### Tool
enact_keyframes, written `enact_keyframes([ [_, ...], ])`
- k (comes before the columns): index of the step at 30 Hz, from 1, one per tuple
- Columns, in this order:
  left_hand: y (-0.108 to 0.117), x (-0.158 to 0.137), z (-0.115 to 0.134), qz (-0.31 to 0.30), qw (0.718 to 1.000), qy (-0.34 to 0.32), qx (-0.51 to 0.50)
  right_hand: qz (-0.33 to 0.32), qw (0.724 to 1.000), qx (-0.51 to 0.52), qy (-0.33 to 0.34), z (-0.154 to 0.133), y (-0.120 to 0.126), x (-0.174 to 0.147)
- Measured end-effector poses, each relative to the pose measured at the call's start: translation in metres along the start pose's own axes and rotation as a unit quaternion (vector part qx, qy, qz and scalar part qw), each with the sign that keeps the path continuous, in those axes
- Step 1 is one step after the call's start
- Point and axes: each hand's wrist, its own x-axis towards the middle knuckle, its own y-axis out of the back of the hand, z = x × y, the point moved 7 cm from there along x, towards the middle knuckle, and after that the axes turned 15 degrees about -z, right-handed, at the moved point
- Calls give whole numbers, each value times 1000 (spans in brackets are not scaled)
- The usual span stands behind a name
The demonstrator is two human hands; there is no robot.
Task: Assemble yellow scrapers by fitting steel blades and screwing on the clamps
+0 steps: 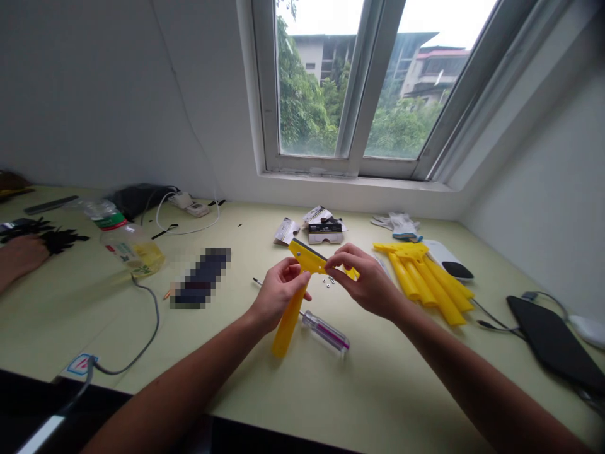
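Note:
My left hand (pixel 278 291) is closed round the neck of a yellow scraper (pixel 287 321), whose handle slants down toward me. A dark blade strip runs along the top edge of its head, and a screw shows near the left end. At the head's right end, the fingers of my right hand (pixel 362 277) are pinched against it; anything small between the fingertips is hidden. Beneath my hands, a screwdriver (pixel 326 332) with a clear and purple handle lies on the table. Several small nuts (pixel 328 281) are scattered behind the scraper, partly covered by my right hand.
Several yellow scraper handles (pixel 425 277) lie piled at right, near white gloves (pixel 399 225). Small opened boxes (pixel 325 231) stand at the back. A black phone (pixel 555 340) is far right. Left are a tilted bottle (pixel 127 243), a cable (pixel 154 340) and another person's hand (pixel 23 255).

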Motion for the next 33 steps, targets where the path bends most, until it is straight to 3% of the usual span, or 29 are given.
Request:
enact_keyframes([
  [5, -9, -1, 0, -40, 999, -1, -7, -8, 1000, 23, 0, 6, -9, 1],
  [8, -10, -1, -1, -53, 998, 0, -16, -12, 995, 95, -32, 18, -14, 1],
  [12, -9, -1, -1, -61, 998, 0, -6, -96, 943, 313, -58, 26, -30, 3],
  [14, -8, -2, 0, -63, 998, 1, 15, -129, 919, 368, -63, 24, -34, 3],
  [16, -8, -1, 1, -64, 997, 2, 44, -134, 913, 379, -69, 23, -33, 3],
  [18, -8, -2, 2, -52, 995, 1, 87, -122, 911, 386, -71, 23, -33, 4],
  [21, 1, -6, 10, 26, 979, -28, 202, -88, 911, 395, -81, 27, -33, 4],
  [24, -2, -14, 26, 70, 907, -107, 402, -45, 912, 393, -106, 32, -35, 2],
  [27, -21, -17, 30, 4, 781, -166, 602, -20, 916, 380, -126, 33, -37, 0],
  [29, -29, -17, 26, -39, 713, -175, 678, -23, 911, 391, -132, 31, -39, -1],
  [31, -30, -17, 23, -61, 681, -172, 709, -33, 896, 423, -132, 28, -42, -2],
  [33, -28, -15, 22, -67, 671, -166, 720, -45, 877, 461, -126, 27, -45, -1],
])
